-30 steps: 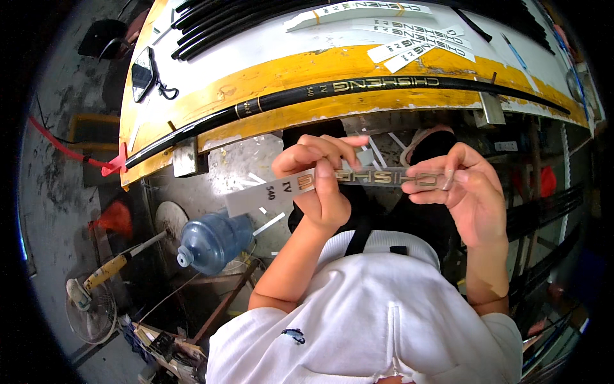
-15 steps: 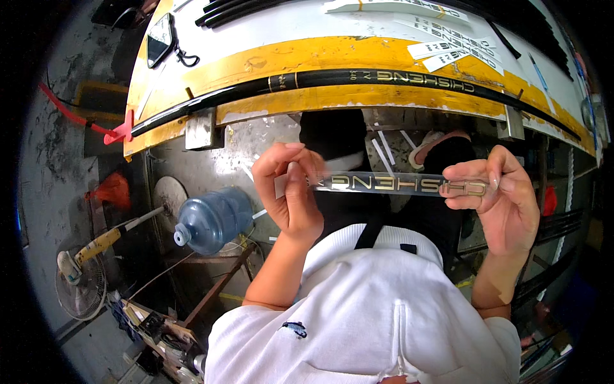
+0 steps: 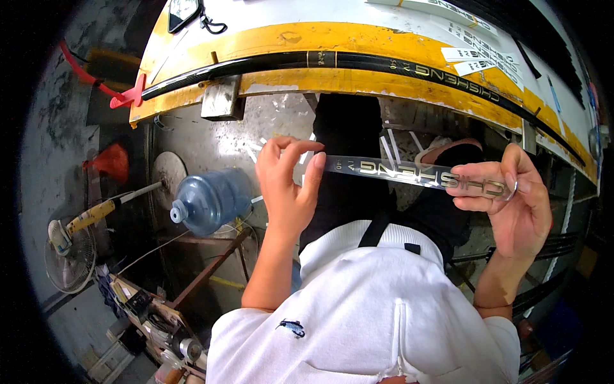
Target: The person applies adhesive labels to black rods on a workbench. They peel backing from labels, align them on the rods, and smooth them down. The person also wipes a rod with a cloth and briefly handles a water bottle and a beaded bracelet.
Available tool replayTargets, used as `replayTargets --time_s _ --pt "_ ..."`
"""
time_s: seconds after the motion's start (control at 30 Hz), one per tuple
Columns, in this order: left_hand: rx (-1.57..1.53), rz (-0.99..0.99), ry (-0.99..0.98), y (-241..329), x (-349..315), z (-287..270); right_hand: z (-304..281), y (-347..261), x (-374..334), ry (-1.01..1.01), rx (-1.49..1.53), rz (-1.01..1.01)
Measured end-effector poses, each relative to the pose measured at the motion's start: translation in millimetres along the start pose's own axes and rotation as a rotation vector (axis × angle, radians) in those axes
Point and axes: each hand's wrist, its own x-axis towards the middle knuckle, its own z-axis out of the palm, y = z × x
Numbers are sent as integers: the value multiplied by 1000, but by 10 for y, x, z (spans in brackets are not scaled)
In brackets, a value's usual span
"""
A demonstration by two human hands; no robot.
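A clear decal strip (image 3: 390,172) with gold lettering stretches between my two hands, above my lap. My left hand (image 3: 288,182) pinches its left end with thumb and index finger. At the other end, my right hand (image 3: 505,198) grips it between thumb and fingers, and the tip curls up slightly there. Beyond the hands a long black fishing rod blank (image 3: 275,63) with gold bands and lettering lies along the table's near edge. Neither hand touches the rod.
The rod rests near a metal block (image 3: 221,99) on the yellow-and-white table (image 3: 281,35). White label strips (image 3: 476,61) lie at the far right, a phone (image 3: 183,14) at the far left. A blue water jug (image 3: 214,200) and a fan (image 3: 69,256) stand left.
The strip's left end has come into clearer view and it now slopes down to the right. My right hand has shifted slightly right and down. The whole view has shifted a little.
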Motion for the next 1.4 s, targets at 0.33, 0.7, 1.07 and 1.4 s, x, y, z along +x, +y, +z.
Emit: replayTargets --time_s 0.33,0.7,1.07,1.4 --pt "-648 -169 -186 117 -13 -70 -181 -17 -24 102 -124 3" --pt "-596 -34 -118 427 582 143 -660 -25 65 382 -449 -265" --pt "-642 -276 -117 488 916 290 -886 -130 444 370 -705 -365" --pt "-539 -399 -136 487 1034 288 -882 30 633 438 -870 -579"
